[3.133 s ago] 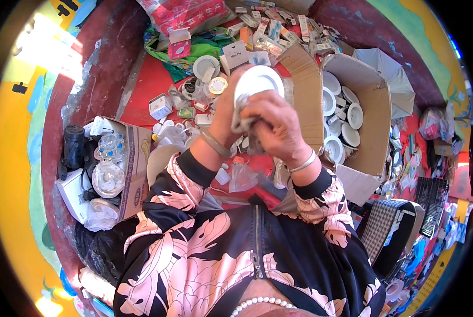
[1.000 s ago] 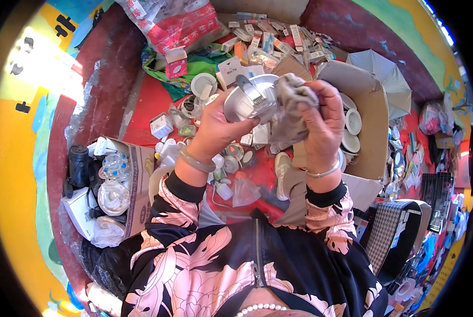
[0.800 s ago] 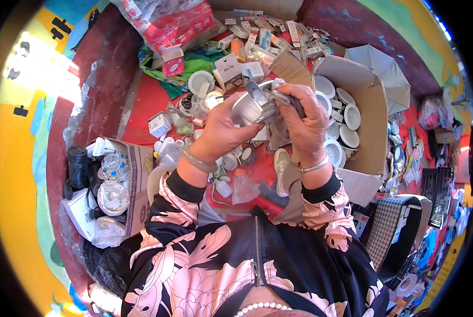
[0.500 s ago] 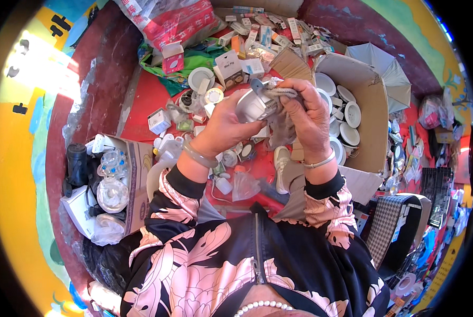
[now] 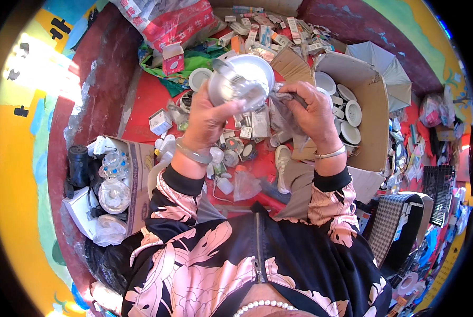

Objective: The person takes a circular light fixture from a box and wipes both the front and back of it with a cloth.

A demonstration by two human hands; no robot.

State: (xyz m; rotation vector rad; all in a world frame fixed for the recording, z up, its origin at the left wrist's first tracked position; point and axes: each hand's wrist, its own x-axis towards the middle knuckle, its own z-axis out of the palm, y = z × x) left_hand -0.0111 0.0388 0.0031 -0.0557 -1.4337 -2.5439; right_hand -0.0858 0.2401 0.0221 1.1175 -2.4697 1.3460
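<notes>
My left hand (image 5: 209, 117) grips a white round downlight (image 5: 255, 64), thumb across its near side. The light is tilted, with its pale rim up and a metal spring clip on its back; motion blurs part of it. Just to the right, my right hand (image 5: 317, 113) pinches a bunched grey rag (image 5: 288, 120) that hangs down beside the light. Whether the rag touches the light I cannot tell. Beneath both hands lie small cartons and loose white lamp parts on a red ground sheet (image 5: 141, 108).
On the right stands an open cardboard box (image 5: 371, 105) with several white round lights (image 5: 351, 112). A carton (image 5: 141, 179) of bulky parts is at the left. Small boxes (image 5: 294, 30) pile up at the back, beside a red-and-white bag (image 5: 178, 24). A shoe (image 5: 282, 164) shows below.
The downlight has swung up and left in my left hand, its round face turning into view. My right hand has drawn slightly right and down with the rag, away from the light.
</notes>
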